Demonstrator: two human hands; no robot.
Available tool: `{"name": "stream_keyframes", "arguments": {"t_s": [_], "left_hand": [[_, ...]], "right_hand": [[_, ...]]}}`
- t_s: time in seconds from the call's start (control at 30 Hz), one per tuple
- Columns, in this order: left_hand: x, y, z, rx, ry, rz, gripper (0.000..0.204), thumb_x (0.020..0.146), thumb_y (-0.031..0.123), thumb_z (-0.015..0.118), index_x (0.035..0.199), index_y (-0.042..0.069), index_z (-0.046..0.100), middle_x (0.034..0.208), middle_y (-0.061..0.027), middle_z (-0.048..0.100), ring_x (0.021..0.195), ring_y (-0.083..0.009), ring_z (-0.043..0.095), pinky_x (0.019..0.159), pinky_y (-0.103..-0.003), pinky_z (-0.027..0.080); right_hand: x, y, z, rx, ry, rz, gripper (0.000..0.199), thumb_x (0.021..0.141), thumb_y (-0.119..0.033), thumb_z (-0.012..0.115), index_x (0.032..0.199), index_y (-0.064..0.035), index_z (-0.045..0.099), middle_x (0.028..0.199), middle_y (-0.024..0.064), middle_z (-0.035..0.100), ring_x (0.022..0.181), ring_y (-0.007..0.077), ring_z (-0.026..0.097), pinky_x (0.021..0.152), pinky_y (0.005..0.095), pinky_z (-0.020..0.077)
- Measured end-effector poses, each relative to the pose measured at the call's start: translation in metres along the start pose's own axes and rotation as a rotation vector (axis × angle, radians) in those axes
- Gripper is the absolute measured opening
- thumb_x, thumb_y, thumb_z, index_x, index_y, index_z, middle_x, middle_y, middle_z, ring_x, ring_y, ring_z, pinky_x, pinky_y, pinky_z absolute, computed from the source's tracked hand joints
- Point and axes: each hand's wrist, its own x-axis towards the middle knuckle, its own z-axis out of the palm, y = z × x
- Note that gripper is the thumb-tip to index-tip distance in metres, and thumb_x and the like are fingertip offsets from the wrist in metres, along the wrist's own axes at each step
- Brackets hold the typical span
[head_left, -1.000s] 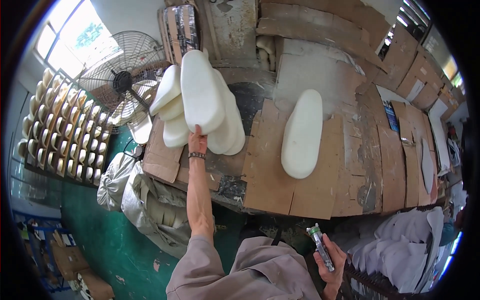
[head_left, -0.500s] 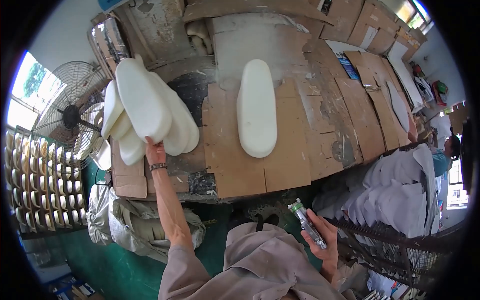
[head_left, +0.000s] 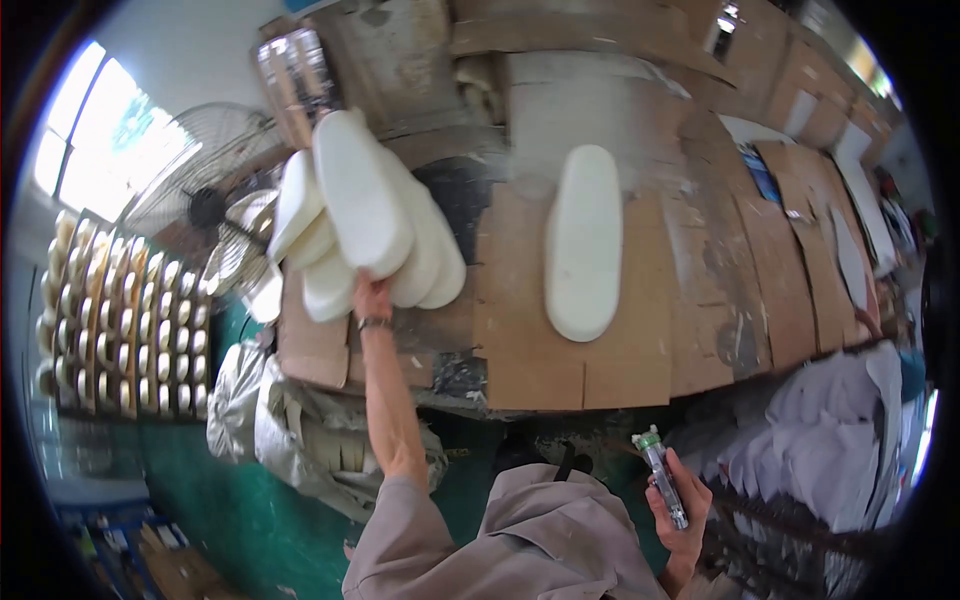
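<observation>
My left hand (head_left: 372,296) reaches out to a stack of pads on the left of the table. Its fingers are closed at the near end of the top white, long, rounded foam-like pad (head_left: 362,195); the thumb's far side is partly hidden. Under and beside it lie more cream pads (head_left: 442,262), overlapping one another. One separate white pad (head_left: 584,245) lies lengthwise on cardboard in the middle. In front of my body, off the table, my right hand (head_left: 688,510) is wrapped round a slim silver tool with a green collar (head_left: 662,484); its exact kind is unclear.
Worn cardboard (head_left: 530,375) covers the table. Behind the stack stands a wire fan (head_left: 207,207), near a rack (head_left: 125,320) of pale curved pieces. White sacks (head_left: 300,430) sit below the table's left edge. Grey pads (head_left: 820,430) are piled on the right.
My view has swung left, so the table and pads appear farther right. My left hand stays at the top pad's near end, and my right hand keeps hold of the silver tool.
</observation>
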Motion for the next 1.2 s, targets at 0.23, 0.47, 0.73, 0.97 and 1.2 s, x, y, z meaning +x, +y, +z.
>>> {"name": "stream_keyframes", "arguments": {"t_s": [0.23,0.47,0.73,0.97,1.2], "left_hand": [[-0.134,-0.017,-0.002,0.263,-0.084,-0.127,0.046,0.098,0.025,0.064,0.135,0.001,0.049,0.118,-0.0146,0.066,0.099,-0.0221,0.065,0.086,-0.038,0.056],[-0.251,-0.122,-0.021,0.535,-0.271,-0.563,0.029,0.097,0.019,0.065,0.119,0.001,0.058,0.1,-0.0122,0.069,0.081,-0.019,0.068,0.072,-0.034,0.059],[-0.286,-0.193,-0.048,0.669,-0.33,-0.758,0.034,0.094,0.023,0.07,0.117,0.0,0.059,0.099,-0.0112,0.069,0.081,-0.0176,0.067,0.071,-0.033,0.059],[-0.293,-0.215,-0.041,0.858,-0.382,-0.73,0.042,0.094,0.021,0.069,0.126,-0.001,0.055,0.105,-0.0073,0.063,0.086,-0.0149,0.063,0.075,-0.031,0.057],[-0.293,-0.218,-0.048,0.839,-0.368,-0.741,0.044,0.092,0.022,0.072,0.129,0.004,0.056,0.106,-0.0038,0.061,0.09,-0.0147,0.062,0.077,-0.03,0.056]], "right_hand": [[0.007,-0.005,-0.002,-0.029,0.121,0.094,0.052,0.081,-0.004,0.072,0.131,0.0047,0.058,0.086,0.0134,0.065,0.071,0.0201,0.062,0.067,0.0286,0.0496],[0.014,-0.007,-0.002,-0.046,0.203,0.049,0.053,0.083,-0.01,0.074,0.131,0.0057,0.058,0.087,0.0133,0.064,0.072,0.0203,0.061,0.068,0.0275,0.0483],[0.027,-0.002,-0.026,-0.023,0.212,-0.046,0.053,0.083,-0.011,0.074,0.13,0.0075,0.058,0.089,0.0152,0.065,0.075,0.0225,0.063,0.069,0.0283,0.0497],[0.018,0.014,-0.053,-0.009,0.182,-0.044,0.052,0.081,-0.012,0.076,0.126,0.0084,0.06,0.089,0.0151,0.065,0.074,0.0208,0.063,0.069,0.0278,0.05],[0.01,0.033,-0.071,-0.004,0.185,-0.055,0.054,0.078,-0.009,0.075,0.127,0.0084,0.06,0.087,0.0147,0.064,0.071,0.021,0.061,0.066,0.0281,0.0488]]}}
